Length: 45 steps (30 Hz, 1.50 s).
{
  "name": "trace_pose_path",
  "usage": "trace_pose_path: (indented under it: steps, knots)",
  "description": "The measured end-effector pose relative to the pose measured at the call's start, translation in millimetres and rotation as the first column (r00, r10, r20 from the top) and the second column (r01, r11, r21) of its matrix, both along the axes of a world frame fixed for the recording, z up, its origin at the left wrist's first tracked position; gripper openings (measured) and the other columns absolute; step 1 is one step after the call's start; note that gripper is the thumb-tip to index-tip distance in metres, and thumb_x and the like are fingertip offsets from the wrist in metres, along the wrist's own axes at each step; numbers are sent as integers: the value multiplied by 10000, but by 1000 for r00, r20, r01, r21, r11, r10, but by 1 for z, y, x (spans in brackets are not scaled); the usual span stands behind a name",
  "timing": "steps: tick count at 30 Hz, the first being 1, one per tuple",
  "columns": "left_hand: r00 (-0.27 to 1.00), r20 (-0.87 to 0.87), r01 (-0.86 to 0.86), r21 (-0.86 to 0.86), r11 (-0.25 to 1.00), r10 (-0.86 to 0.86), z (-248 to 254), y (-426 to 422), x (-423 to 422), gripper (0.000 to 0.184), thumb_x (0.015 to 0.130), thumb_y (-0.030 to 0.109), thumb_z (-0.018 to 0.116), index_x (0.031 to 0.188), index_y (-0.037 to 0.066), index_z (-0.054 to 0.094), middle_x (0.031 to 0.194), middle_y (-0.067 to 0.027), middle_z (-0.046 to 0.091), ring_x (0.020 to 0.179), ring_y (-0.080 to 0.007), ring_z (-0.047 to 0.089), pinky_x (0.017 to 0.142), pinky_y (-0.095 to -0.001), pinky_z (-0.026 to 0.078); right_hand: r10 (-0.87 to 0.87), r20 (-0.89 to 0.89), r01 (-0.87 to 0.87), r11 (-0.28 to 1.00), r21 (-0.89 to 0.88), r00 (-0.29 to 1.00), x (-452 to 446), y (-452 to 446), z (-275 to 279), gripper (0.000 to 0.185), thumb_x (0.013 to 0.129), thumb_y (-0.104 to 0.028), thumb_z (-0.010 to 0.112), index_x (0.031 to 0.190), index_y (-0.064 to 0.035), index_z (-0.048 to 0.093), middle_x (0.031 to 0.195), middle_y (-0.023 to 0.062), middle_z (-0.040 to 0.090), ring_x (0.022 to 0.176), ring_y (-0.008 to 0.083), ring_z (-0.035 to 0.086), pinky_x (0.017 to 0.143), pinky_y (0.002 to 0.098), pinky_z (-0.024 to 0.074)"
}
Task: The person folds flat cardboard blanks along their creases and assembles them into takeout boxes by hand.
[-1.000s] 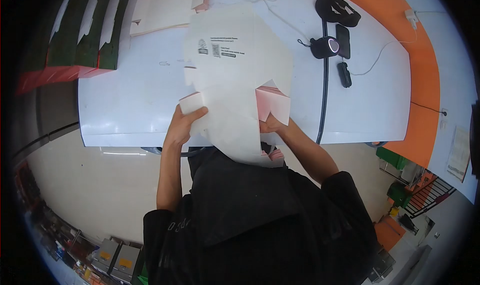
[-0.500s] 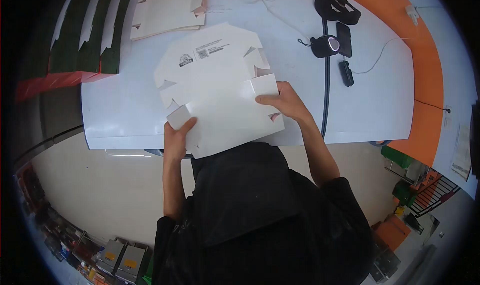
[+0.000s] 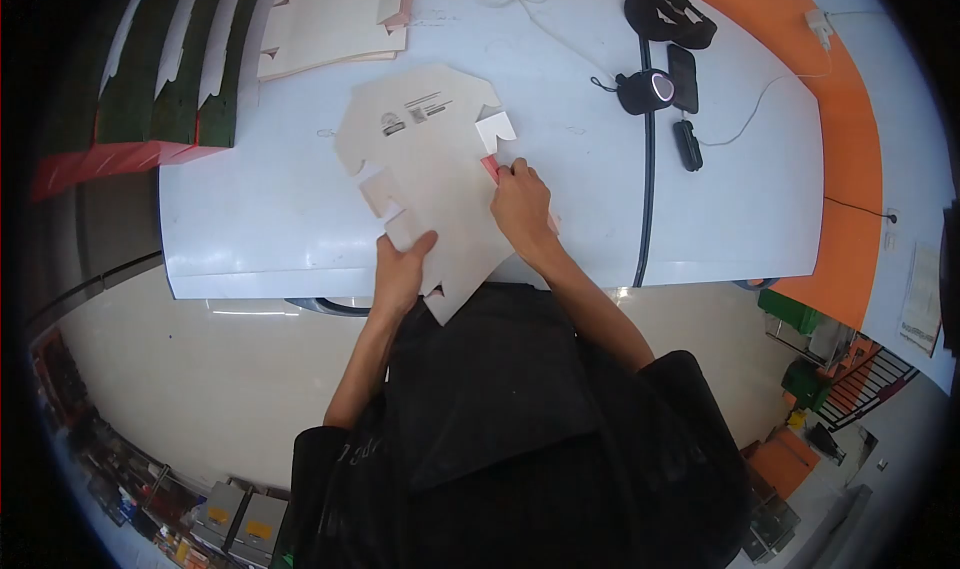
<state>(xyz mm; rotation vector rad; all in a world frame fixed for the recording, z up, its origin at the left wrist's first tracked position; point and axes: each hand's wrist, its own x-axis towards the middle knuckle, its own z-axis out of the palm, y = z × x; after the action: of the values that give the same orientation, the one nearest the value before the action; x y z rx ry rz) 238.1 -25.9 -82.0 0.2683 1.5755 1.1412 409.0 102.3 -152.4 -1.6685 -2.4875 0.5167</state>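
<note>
A flat white cardboard box blank with printed text and a logo near its far end lies at an angle over the front of the table. My left hand grips its near left edge by a folded flap, thumb on top. On the right edge, my right hand is closed on a side flap, with a bit of red underside showing by the fingers. Several side flaps stand bent up from the blank. My right fingertips are partly hidden.
More flat box blanks are stacked at the back left, beside dark green and red boxes. At the right lie a round black speaker, a phone, a black strap and a small black device with a cable.
The box blank has turned clockwise and dipped on its right side. My right hand has moved left and rolled over, knuckles up, at the right flaps. My left hand has shifted right.
</note>
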Motion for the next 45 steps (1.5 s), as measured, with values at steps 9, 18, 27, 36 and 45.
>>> trace_pose_path:
  steps: [9, 18, 27, 36, 45]
  knots:
    - [967, 232, -103, -32, 994, 108, -40, -9, -22, 438, 947, -29, 591, 1368, -94, 491, 1287, -235, 631, 1144, -341, 666, 958, -446, 574, 84, 445, -190, 962, 198, 891, -36, -36, -2, 267, 817, -87, 684, 1034, 69, 690, 1094, 131, 545, 972, 260, 601, 651, 302, 598]
    - [964, 255, -77, -21, 997, 80, -54, -6, -25, 450, 948, -29, 583, 1382, -87, 482, 1313, -216, 622, 1162, -340, 661, 978, -457, 569, 70, 592, -209, 963, 169, 803, -48, -40, -13, 308, 806, -82, 690, 1070, 76, 690, 1138, 150, 545, 1008, 254, 594, 645, 294, 612]
    - [937, 343, -78, 8, 997, 70, -59, -14, -32, 474, 966, 12, 598, 1420, -32, 466, 1334, -171, 610, 1187, -329, 648, 1003, -472, 565, -156, -242, 34, 896, -443, 958, 29, 28, 26, 282, 841, -195, 712, 1022, 15, 756, 948, 106, 658, 862, 243, 685, 643, 360, 584]
    - [941, 328, -93, -1, 996, 88, -65, -7, -27, 453, 971, 28, 594, 1404, -40, 475, 1310, -174, 621, 1169, -326, 659, 981, -473, 579, 118, 41, -124, 961, 247, 992, -19, -32, -19, 155, 767, -165, 729, 773, -11, 707, 913, 165, 650, 875, 351, 652, 752, 488, 550]
    - [947, 312, -86, 5, 996, 80, -61, -6, -32, 435, 974, 44, 586, 1381, -74, 490, 1271, -189, 637, 1141, -330, 669, 949, -464, 586, -250, -331, -10, 785, -620, 910, 40, 47, 28, 325, 784, -142, 730, 1035, 62, 760, 964, 165, 749, 929, 266, 722, 846, 364, 570]
